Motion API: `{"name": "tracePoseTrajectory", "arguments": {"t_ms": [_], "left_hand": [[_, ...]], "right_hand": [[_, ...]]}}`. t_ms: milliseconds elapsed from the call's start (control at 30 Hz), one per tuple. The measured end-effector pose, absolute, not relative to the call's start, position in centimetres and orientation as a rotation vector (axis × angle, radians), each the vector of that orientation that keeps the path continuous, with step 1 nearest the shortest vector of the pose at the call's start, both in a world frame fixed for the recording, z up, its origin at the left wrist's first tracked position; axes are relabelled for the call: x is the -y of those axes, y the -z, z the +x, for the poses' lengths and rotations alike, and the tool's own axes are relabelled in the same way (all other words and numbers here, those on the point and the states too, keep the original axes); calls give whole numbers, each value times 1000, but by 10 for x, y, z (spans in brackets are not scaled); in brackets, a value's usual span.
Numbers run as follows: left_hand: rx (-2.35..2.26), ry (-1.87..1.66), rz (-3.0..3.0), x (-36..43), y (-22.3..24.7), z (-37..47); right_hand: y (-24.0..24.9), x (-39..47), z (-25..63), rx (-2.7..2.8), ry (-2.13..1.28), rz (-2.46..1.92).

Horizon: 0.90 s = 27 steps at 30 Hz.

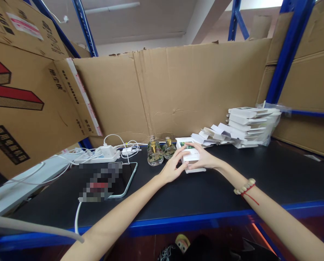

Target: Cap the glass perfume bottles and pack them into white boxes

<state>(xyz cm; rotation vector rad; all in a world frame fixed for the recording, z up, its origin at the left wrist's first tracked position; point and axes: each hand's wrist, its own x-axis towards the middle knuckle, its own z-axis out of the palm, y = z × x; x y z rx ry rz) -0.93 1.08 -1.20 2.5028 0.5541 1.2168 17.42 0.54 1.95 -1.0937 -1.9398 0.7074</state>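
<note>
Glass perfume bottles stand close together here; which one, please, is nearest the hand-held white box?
The rightmost perfume bottle is closest to the white box; the front-left bottle and rear-left bottle stand farther away.

"What's on the left of the bench [191, 195]?"
"A tablet [115, 181] lying flat, a white cable [77, 217] near its corner, a power strip [107, 154] beyond."
"And around it?"
"Cardboard sheeting [205, 83] along the back, a red-printed carton [53, 119] at left, a blue post [291, 54] at right."
</note>
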Motion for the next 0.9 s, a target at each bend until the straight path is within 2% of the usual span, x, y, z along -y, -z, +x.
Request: {"name": "tracePoseTrajectory", "arguments": {"t_ms": [133,433,600,900], "left_hand": [[-605,-1246,2488,-12,12,-9],[-675,-1653,2288,-18,16,-8],[-697,-1620,2233,-16,16,-8],[-683,-1583,2318,-12,17,-9]], "right_hand": [[-22,-4,173,1985,-656,-1039],[-39,4,169,1631,-1149,-986],[-34,-1,174,1689,-1141,-811],[-37,4,176,1700,-1164,-810]]}}
